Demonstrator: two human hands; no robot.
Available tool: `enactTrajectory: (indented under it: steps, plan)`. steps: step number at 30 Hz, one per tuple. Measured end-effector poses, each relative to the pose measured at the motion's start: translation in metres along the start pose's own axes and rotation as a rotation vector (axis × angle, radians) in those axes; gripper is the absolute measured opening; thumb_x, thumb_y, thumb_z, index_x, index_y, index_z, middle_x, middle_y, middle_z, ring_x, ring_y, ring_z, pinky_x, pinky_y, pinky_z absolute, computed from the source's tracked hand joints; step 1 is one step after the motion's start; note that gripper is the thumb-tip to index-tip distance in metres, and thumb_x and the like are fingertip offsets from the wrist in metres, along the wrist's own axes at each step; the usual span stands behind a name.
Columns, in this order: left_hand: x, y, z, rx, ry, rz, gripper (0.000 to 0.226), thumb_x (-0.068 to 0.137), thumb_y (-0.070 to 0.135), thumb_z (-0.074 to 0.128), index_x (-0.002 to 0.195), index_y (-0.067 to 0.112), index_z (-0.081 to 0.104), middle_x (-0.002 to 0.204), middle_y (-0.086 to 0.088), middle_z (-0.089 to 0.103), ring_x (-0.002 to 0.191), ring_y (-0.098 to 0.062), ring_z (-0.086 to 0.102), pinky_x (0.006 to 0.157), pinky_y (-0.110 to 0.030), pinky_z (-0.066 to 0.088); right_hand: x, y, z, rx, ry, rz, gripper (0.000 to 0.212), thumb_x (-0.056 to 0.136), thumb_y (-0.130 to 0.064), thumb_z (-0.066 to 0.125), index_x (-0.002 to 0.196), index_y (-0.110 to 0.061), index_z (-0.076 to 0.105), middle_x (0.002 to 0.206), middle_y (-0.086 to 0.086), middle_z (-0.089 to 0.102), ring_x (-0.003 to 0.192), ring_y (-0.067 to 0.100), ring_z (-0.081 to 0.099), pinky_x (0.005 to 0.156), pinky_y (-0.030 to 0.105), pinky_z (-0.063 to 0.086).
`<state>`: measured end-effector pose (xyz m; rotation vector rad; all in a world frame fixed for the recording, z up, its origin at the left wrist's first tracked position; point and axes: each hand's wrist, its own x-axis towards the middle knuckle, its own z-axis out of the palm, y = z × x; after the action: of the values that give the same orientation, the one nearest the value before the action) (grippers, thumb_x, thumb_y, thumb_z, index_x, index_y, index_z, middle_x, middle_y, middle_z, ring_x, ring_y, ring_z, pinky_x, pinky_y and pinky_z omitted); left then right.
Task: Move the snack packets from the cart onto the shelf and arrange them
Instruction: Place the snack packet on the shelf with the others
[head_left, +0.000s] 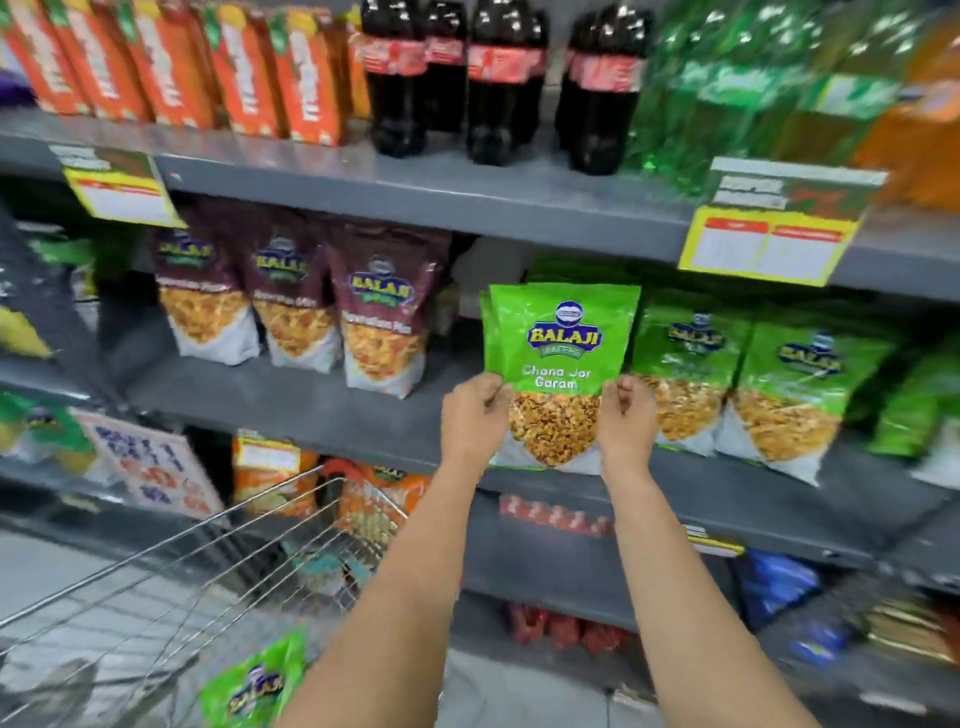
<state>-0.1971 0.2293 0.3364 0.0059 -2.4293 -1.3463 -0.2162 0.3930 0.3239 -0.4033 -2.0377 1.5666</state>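
Left hand (475, 415) and right hand (626, 421) pinch side edges of green Chana Jor Garam packet (563, 343), upright at grey shelf (322, 410) front, second packet behind. Wire cart (218, 545) lower left.

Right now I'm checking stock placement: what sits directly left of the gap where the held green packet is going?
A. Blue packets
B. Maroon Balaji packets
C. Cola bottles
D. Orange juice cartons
B: both hands, left and right, hold the green packet at the middle shelf, with maroon Balaji packets standing to its left.
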Motion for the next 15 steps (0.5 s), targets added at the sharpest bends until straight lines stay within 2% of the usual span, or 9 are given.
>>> enactTrajectory:
  steps: [3,6,8,10,13,15]
  plan:
    - [0.003,0.019,0.041,-0.098,-0.054,-0.033,0.021,0.086,0.013,0.062,0.069,0.002,0.059,0.068,-0.026,0.064,0.061,-0.03,0.057,0.059,-0.032,0.039,0.025,0.011,-0.029,-0.03,0.081,0.003,0.019,0.095,-0.012,0.05,0.104,0.004,0.056,0.085,0.009,0.054,0.079,0.019,0.05,0.073,0.028,0.039]
    - [0.008,0.032,0.074,-0.122,-0.091,-0.043,0.018,0.088,0.015,0.06,0.09,-0.002,0.065,0.087,-0.024,0.071,0.073,-0.026,0.062,0.073,-0.038,0.051,0.046,0.021,-0.047,-0.071,0.124,0.019,0.022,0.095,-0.01,0.05,0.108,0.007,0.055,0.087,0.008,0.053,0.081,0.018,0.049,0.07,0.021,0.038]
    - [0.011,0.035,0.087,-0.102,-0.101,-0.054,0.021,0.09,0.018,0.057,0.099,0.001,0.065,0.092,-0.021,0.072,0.08,-0.029,0.067,0.075,-0.04,0.052,0.055,0.028,-0.053,-0.086,0.134,0.033,0.022,0.094,-0.011,0.051,0.108,0.006,0.055,0.088,0.008,0.054,0.081,0.018,0.05,0.072,0.03,0.042]
    - [0.014,0.033,0.1,-0.05,-0.11,-0.073,0.022,0.092,0.021,0.053,0.102,0.005,0.063,0.089,-0.017,0.072,0.08,-0.031,0.068,0.07,-0.038,0.052,0.061,0.035,-0.055,-0.119,0.125,0.045,0.019,0.093,-0.01,0.052,0.106,0.003,0.056,0.088,0.011,0.056,0.081,0.02,0.052,0.077,0.039,0.047]
    - [0.01,0.02,0.112,0.019,-0.136,-0.097,0.021,0.094,0.021,0.05,0.096,0.002,0.06,0.083,-0.02,0.069,0.077,-0.035,0.065,0.062,-0.034,0.044,0.062,0.052,-0.054,-0.185,0.076,0.086,0.019,0.094,-0.01,0.053,0.107,0.002,0.058,0.098,0.02,0.065,0.082,0.019,0.054,0.076,0.03,0.045]
    - [0.005,0.013,0.116,0.049,-0.154,-0.101,0.021,0.095,0.021,0.049,0.095,0.002,0.059,0.083,-0.021,0.069,0.077,-0.035,0.064,0.061,-0.032,0.042,0.058,0.061,-0.054,-0.228,0.045,0.123,0.022,0.094,-0.012,0.052,0.111,0.001,0.057,0.106,0.019,0.067,0.088,0.023,0.059,0.08,0.03,0.045]
